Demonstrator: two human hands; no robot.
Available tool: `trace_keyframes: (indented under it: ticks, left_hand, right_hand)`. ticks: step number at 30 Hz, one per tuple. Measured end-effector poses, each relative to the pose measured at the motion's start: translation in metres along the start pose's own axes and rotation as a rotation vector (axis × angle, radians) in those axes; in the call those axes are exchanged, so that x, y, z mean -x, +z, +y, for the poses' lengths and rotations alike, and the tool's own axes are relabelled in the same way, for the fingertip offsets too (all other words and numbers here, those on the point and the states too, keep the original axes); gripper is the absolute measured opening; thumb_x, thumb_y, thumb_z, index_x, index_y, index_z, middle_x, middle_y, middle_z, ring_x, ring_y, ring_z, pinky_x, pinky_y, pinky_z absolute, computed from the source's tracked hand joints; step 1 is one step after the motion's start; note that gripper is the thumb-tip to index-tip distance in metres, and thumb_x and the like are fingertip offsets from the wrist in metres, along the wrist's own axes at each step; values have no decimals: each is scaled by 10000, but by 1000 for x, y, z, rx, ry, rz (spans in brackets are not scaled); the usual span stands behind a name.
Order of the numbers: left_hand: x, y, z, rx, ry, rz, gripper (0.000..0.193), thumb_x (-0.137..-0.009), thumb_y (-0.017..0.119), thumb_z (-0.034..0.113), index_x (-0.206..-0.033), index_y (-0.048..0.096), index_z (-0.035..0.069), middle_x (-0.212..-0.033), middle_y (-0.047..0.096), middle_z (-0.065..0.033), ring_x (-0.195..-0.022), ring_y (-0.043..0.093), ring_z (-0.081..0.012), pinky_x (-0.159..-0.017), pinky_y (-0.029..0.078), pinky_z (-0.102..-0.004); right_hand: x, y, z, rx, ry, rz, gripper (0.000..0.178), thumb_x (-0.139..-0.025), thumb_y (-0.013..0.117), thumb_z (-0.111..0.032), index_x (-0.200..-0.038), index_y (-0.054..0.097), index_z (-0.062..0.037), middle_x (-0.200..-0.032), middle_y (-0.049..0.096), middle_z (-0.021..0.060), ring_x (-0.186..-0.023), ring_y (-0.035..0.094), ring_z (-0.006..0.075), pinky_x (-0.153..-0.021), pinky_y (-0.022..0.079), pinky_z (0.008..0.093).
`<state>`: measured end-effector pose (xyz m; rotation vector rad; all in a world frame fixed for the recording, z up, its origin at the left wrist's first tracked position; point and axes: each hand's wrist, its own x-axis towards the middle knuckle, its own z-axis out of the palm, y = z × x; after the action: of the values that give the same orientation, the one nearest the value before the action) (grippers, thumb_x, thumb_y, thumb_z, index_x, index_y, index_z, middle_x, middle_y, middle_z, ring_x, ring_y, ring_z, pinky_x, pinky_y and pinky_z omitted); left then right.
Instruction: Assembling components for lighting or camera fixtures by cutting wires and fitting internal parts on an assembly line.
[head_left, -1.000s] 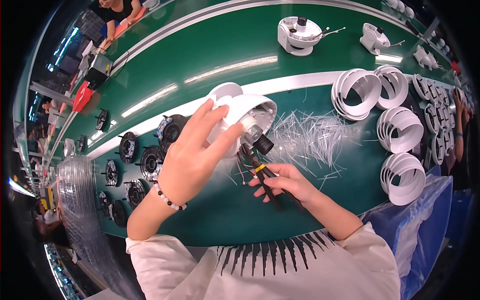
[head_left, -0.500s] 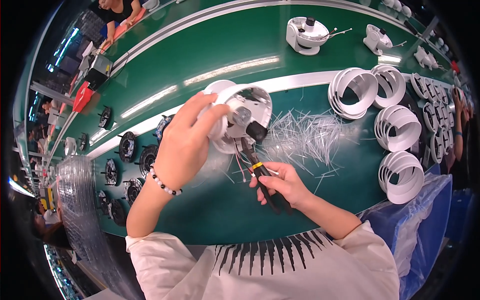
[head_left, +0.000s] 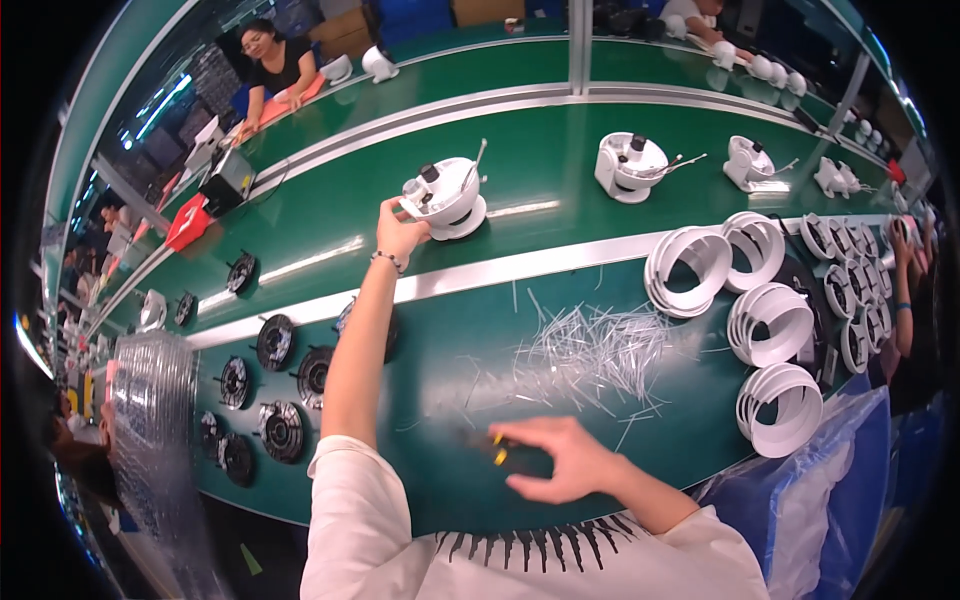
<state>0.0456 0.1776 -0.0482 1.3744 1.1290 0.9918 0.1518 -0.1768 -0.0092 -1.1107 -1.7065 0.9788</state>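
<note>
On the green belt ahead, my left hand grips the left side of a white rounded camera housing on a round base. A black knob and a pale upright stub show on the housing. Nearer to me, over the dark green bench, my right hand has thumb and forefinger around black-handled pliers with a yellow band. The pliers are smeared by motion, and part of them is hidden by the hand. Beyond them lies a heap of thin clear plastic strips.
Similar white housings stand along the belt to the right. Stacked white rings sit on the bench's right, black round parts on its left. A blue bin with plastic lining is at lower right. A person sits across the belt.
My left hand has carried the white housing away from me, from above the bench onto the belt. My right hand and the pliers have come away from the housing, lower and nearer me.
</note>
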Motion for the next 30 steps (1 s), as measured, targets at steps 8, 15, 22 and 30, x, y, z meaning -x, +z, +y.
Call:
trace_keyframes:
  ticks: [8, 15, 22, 30]
  left_hand:
    - [42, 37, 14, -394, 435, -50, 825, -652, 665, 59, -1307, 163, 73, -1211, 394, -193, -1059, 464, -323, -823, 431, -385]
    - [132, -50, 52, -683, 579, -208, 459, -699, 590, 70, -1136, 462, 17, -1097, 521, -166, -1055, 480, -291, -902, 357, -339]
    - [108, -115, 7, -961, 453, -229, 401, -691, 577, 53, -1076, 480, 6, -1091, 496, -200, -1029, 458, -343, -888, 368, -360]
    - [109, -114, 0, -1058, 323, -130, 366, -658, 659, 105, -990, 530, 17, -902, 554, -172, -868, 530, -326, -751, 426, -383]
  right_hand:
    - [20, 60, 21, 675, -128, -213, 501, -632, 608, -217, -1062, 500, 18, -1110, 494, 107, -995, 449, 235, -832, 349, 359]
    - [11, 16, 10, 675, -141, -237, 487, -725, 562, -409, -997, 544, -5, -1147, 469, 139, -1080, 413, 284, -919, 305, 433]
    - [-23, -180, 17, 1121, 284, 862, 400, -745, 591, -250, -1083, 514, -51, -518, 526, 98, -461, 519, 261, -497, 419, 367]
    - [-25, -207, 30, 1140, 341, 1003, 248, -728, 628, -276, -740, 637, -28, -582, 595, 122, -520, 585, 216, -531, 439, 289]
